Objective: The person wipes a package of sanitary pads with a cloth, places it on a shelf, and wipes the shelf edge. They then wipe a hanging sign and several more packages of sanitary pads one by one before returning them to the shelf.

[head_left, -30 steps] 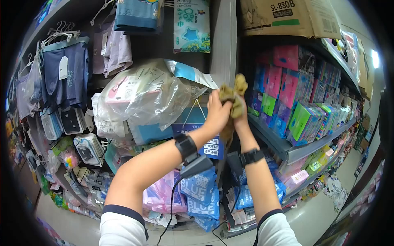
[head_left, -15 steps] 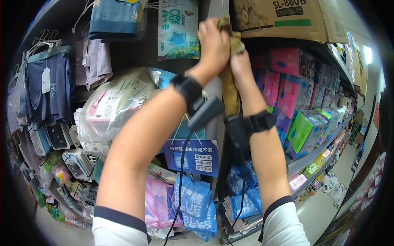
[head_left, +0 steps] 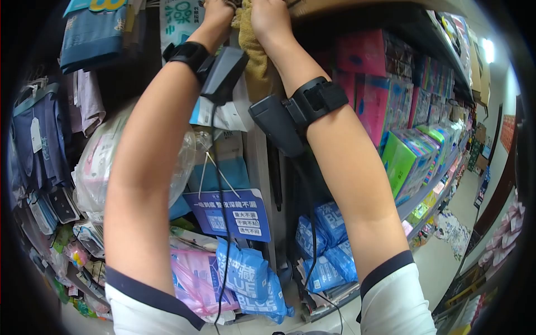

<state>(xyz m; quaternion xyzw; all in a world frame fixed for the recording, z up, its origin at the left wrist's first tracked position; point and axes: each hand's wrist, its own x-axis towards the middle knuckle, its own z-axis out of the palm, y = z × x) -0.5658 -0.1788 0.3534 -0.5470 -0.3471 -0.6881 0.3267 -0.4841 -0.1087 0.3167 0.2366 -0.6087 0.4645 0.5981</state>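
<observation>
A yellow-brown cloth (head_left: 254,61) hangs down along the shelf's upright between my two hands, at the top of the head view. My left hand (head_left: 219,15) is closed at the cloth's upper end, cut partly by the frame's top edge. My right hand (head_left: 270,22) presses against the other side of the cloth, its fingers bent around it and mostly out of sight. Black straps with dark boxes and cables sit on both wrists. A turquoise-and-white hanging package (head_left: 177,22) is just left of my left hand.
A cardboard box (head_left: 346,6) lies on the upper right shelf. Pink and green packs (head_left: 410,159) fill the shelves below it. Left are hanging garments (head_left: 39,131) and a clear plastic bag (head_left: 100,167). A blue sign (head_left: 231,215) hangs above blue packages (head_left: 245,276).
The view has shifted, so both hands and the cloth now sit higher and farther left. My hands have drawn apart slightly, with the cloth still between them.
</observation>
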